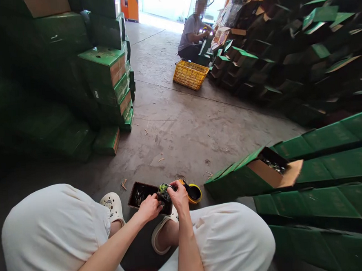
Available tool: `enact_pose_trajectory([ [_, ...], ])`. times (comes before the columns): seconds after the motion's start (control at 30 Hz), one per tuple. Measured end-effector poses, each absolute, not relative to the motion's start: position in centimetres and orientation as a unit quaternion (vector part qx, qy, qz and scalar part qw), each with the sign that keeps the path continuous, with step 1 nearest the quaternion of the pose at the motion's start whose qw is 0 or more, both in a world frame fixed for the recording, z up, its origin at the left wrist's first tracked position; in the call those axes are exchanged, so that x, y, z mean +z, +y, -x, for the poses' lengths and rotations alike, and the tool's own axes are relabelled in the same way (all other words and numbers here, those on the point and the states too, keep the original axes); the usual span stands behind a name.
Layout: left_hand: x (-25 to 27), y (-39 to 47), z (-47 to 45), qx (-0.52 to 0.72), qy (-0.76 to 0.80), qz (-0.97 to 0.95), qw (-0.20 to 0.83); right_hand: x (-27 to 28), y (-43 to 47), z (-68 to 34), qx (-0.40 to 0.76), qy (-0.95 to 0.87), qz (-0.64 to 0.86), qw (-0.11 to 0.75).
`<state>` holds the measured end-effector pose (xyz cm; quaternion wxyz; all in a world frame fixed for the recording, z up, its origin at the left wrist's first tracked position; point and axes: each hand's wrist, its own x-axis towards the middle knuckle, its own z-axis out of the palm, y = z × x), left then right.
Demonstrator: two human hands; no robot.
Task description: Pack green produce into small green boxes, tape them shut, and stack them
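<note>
Low between my feet, a small open carton (135,183) holds dark, shiny plastic-wrapped contents. Over its right end, my right hand (179,196) pinches a small bundle in clear plastic (164,189), with something bright green in its upper part. My left hand (150,207) has its fingers closed at the lower left side of that bundle, above the carton; its fingertips are partly hidden. A yellow-and-black round object, like a tape dispenser (194,193), lies on the floor just right of my right hand.
Green boxes (106,74) are stacked at left. More rows of green boxes (326,204) stand at right, one with its flap open (275,178). Farther off, a person (191,34) crouches behind a yellow crate (190,75), beside a large pile of open cartons (286,55).
</note>
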<state>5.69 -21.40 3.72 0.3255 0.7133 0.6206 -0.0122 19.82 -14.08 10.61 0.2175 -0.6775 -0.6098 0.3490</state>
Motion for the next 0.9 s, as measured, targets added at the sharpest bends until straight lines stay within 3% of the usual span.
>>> enact_pose_trajectory([
  [0.3,3.0,-21.7,-6.5,-0.044,0.639,-0.675,0.366,9.6,-14.5,-17.7,0.362,-0.709,0.594,0.117],
  [0.53,4.5,-22.3,-4.4,-0.045,0.668,-0.646,0.366,5.3,-15.6,-14.2,0.326,-0.723,0.609,-0.007],
  [0.7,5.0,-21.0,0.0,-0.039,0.728,-0.598,0.334,4.5,-15.0,-14.4,0.336,-0.726,0.599,-0.028],
  [0.9,3.6,-20.8,-0.9,-0.046,0.709,-0.603,0.363,5.4,-15.8,-17.2,0.269,-0.705,0.652,-0.076],
])
